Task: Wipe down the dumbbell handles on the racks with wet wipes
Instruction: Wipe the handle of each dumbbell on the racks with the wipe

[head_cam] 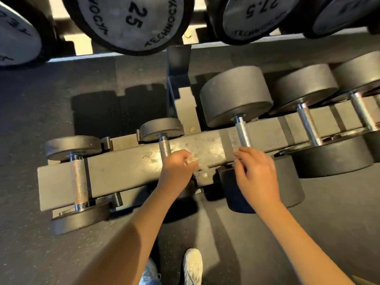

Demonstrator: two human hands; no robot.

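Wipe [192, 160] bunched in left fingers [179, 159] beside handle [165, 147]

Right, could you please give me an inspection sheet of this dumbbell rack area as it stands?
Surface: rack rail, grey, paint scuffed near the middle.
Job's things: wet wipe crumpled in the left hand; dumbbells lie across the rail.
Clutter: nothing seen.
Grippers: left hand grips the wet wipe at the second handle; right hand relaxed, holds nothing, near the third handle.
Cables: nothing seen.
Surroundings: upper-tier weights marked 25 and 27.5; dark floor; shoes.
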